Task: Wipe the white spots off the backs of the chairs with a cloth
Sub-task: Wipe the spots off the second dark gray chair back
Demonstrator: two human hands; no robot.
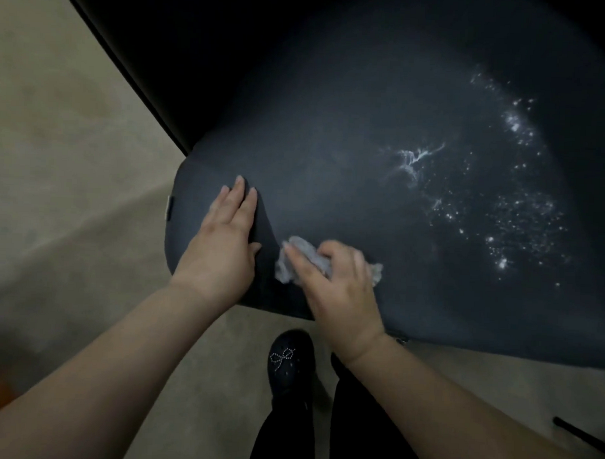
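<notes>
Fingers (327, 254) around crumpled cloth (305, 255)

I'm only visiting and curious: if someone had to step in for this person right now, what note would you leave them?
Left hand: flat, fingers straight, pressing the near left corner of the dark padded fabric chair back.
Right hand: gripping a crumpled pale grey cloth against the chair back's near edge, just right of the left hand.
Done: the left part around the hands looks free of spots, with only a faint haze.
Left: the scattered white spots and a white streak across the right half, well away from the cloth. Other chairs are not in view.
</notes>
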